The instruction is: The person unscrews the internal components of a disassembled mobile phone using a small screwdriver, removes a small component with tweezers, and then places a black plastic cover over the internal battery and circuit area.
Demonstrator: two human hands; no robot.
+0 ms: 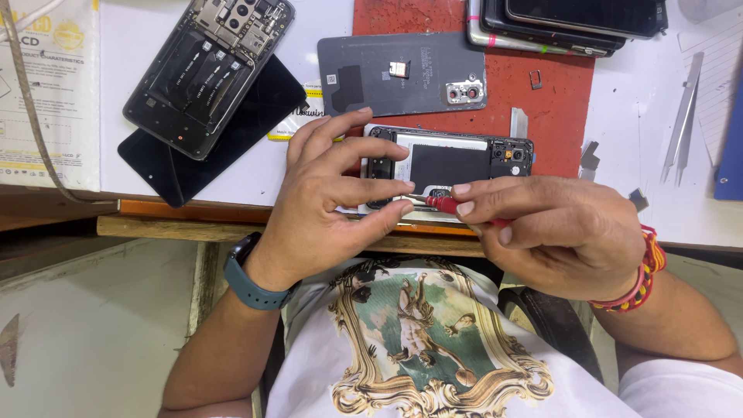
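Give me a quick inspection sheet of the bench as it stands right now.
Surface: white bench top with a red mat.
Job's things: opened phone at the bench edge; red screwdriver tip on it.
Clutter: detached grey back cover, second opened phone, stacked phones, tweezers.
Grippers: left hand steadies the phone; right hand grips the screwdriver.
Cables: grey cord at far left.
Surroundings: nothing seen beyond a floor patch.

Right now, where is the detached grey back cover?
In the head view, the grey back cover lies inner side up at top centre, half on the red mat, just beyond the opened phone under both hands.
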